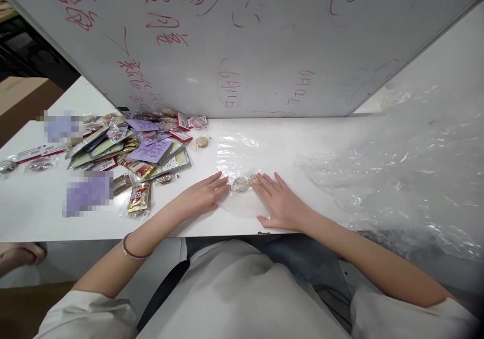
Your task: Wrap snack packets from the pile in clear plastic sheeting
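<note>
A clear plastic bag (249,147) lies flat on the white table in front of me. Two round, pale wrapped cookies show close together near its lower part: the left cookie (241,184) and the right cookie (254,179). My left hand (204,194) rests at the bag's left side, fingers stretched out beside the left cookie. On the other side, my right hand (282,203) lies flat with its fingers spread, fingertips touching the right cookie. Whether the cookies are inside the bag or under its film I cannot tell.
A heap of packaged snacks and purple cards (149,150) covers the table's left part. Nearer me lies a gold Nescafe sachet (139,198). One wrapped cookie (201,142) sits apart from the heap. A whiteboard (264,52) stands behind; clear plastic film (408,173) spreads at right.
</note>
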`<state>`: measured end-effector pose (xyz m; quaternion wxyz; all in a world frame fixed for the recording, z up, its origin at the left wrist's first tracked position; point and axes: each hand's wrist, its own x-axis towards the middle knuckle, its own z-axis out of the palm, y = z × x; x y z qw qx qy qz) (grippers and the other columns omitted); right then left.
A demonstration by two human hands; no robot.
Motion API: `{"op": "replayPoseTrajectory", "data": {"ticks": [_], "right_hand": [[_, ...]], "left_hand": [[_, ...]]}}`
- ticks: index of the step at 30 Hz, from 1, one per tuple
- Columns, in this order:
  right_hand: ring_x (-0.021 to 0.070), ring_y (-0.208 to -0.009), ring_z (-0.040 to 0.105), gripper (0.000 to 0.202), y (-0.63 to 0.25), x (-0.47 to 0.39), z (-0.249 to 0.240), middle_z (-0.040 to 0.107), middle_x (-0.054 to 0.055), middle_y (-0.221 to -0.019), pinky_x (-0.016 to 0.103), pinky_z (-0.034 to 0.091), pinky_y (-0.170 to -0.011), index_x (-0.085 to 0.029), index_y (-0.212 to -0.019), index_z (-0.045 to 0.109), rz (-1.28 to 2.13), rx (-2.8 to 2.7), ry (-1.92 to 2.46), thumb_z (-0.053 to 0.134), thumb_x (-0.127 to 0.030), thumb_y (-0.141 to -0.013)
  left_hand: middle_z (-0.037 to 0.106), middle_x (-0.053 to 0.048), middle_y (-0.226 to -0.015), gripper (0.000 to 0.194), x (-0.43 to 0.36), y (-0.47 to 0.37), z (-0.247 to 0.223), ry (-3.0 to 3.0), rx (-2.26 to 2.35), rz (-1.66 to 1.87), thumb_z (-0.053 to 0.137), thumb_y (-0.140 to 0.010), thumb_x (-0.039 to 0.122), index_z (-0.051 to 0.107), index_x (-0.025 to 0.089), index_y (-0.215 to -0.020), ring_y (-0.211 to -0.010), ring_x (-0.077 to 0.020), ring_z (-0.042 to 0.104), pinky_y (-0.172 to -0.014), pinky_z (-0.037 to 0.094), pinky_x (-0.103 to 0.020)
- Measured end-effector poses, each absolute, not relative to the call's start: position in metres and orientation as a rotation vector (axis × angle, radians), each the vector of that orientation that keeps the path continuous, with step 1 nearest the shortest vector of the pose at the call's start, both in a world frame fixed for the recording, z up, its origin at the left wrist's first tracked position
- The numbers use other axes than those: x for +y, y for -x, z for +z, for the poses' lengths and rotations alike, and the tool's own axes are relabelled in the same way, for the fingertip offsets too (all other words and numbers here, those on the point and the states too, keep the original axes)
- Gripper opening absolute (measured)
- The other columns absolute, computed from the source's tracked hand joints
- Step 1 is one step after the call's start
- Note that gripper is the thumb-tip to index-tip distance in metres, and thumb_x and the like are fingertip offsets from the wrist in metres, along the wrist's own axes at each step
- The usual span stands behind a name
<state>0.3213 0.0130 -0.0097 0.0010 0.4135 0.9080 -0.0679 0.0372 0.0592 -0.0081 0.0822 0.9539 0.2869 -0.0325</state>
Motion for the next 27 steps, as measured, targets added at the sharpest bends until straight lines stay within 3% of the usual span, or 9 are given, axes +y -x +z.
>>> {"op": "replayPoseTrajectory", "data": {"ticks": [4,7,10,13,16,18,21,25,27], "right_hand": [[0.0368,-0.134,0.05,0.06,-0.316,0.018,-0.023,0.051,0.026,-0.146,0.054,0.034,-0.116,-0.002,-0.144,0.047,0.052,2.895,-1.341,0.058,-0.017,-0.087],[0.0299,-0.128,0.058,0.043,-0.32,0.023,-0.031,0.057,0.021,-0.14,0.047,0.045,-0.11,-0.008,-0.138,0.056,0.076,3.01,-1.351,0.047,-0.015,-0.096],[0.026,-0.125,0.061,0.037,-0.331,0.031,-0.027,0.061,0.014,-0.138,0.044,0.049,-0.106,-0.016,-0.131,0.064,-0.25,3.123,-1.347,0.044,-0.022,-0.1],[0.0232,-0.121,0.064,0.034,-0.341,0.045,-0.016,0.066,0.005,-0.134,0.04,0.052,-0.1,-0.025,-0.123,0.069,-0.836,3.031,-1.472,0.045,-0.027,-0.1],[0.0225,-0.101,0.071,0.025,-0.346,0.064,-0.009,0.077,0.003,-0.107,0.035,0.056,-0.085,-0.024,-0.104,0.075,-1.357,2.724,-1.755,0.055,-0.035,-0.093],[0.0208,-0.086,0.072,0.015,-0.346,0.08,-0.008,0.077,0.003,-0.091,0.032,0.056,-0.075,-0.022,-0.09,0.073,-1.571,2.536,-1.864,0.065,-0.033,-0.083],[0.017,-0.075,0.069,0.01,-0.344,0.102,-0.01,0.075,0.004,-0.086,0.029,0.055,-0.068,-0.02,-0.083,0.066,-1.838,2.327,-1.834,0.069,-0.024,-0.075],[0.0155,-0.071,0.066,0.011,-0.337,0.117,-0.009,0.071,0.004,-0.08,0.028,0.054,-0.062,-0.02,-0.086,0.059,-1.963,2.205,-1.66,0.065,-0.027,-0.08],[0.0153,-0.068,0.065,0.011,-0.334,0.118,-0.006,0.069,0.002,-0.077,0.027,0.052,-0.06,-0.021,-0.087,0.056,-1.875,2.24,-1.625,0.063,-0.028,-0.083]], "left_hand": [[0.054,-0.023,-0.142,0.048,0.057,-0.04,-0.017,-2.892,0.931,0.173,0.047,-0.087,0.0,0.054,0.01,-0.134,-0.138,-0.0342,0.047,-0.105,0.048,-0.049],[0.052,-0.015,-0.148,0.047,0.057,-0.045,-0.021,-2.773,0.705,0.326,0.047,-0.095,0.009,0.053,0.02,-0.14,-0.141,-0.0296,0.045,-0.112,0.042,-0.048],[0.063,-0.01,-0.136,0.035,0.059,-0.053,-0.018,-2.43,0.722,0.415,0.043,-0.102,0.028,0.064,0.022,-0.128,-0.127,-0.0236,0.059,-0.107,0.046,-0.04],[0.074,-0.006,-0.114,0.038,0.062,-0.064,-0.012,-2.066,0.968,0.461,0.04,-0.102,0.04,0.073,0.022,-0.11,-0.103,-0.0212,0.069,-0.092,0.052,-0.034],[0.074,-0.004,-0.091,0.041,0.066,-0.073,-0.01,-1.894,1.169,0.553,0.043,-0.099,0.046,0.073,0.02,-0.09,-0.086,-0.0206,0.066,-0.08,0.049,-0.032],[0.07,-0.005,-0.087,0.039,0.068,-0.077,-0.013,-1.865,1.221,0.607,0.047,-0.096,0.046,0.07,0.018,-0.083,-0.084,-0.0204,0.063,-0.078,0.047,-0.032],[0.065,-0.005,-0.086,0.029,0.071,-0.079,-0.018,-1.83,1.276,0.622,0.052,-0.092,0.041,0.064,0.018,-0.078,-0.082,-0.0197,0.06,-0.077,0.046,-0.033],[0.063,-0.006,-0.082,0.019,0.066,-0.082,-0.024,-2.02,1.471,0.542,0.054,-0.089,0.03,0.058,0.019,-0.073,-0.091,-0.0247,0.056,-0.083,0.045,-0.04],[0.066,-0.011,-0.097,0.012,0.063,-0.083,-0.027,-2.219,1.588,0.583,0.056,-0.089,0.026,0.064,0.017,-0.088,-0.105,-0.0298,0.055,-0.089,0.045,-0.045]]}}
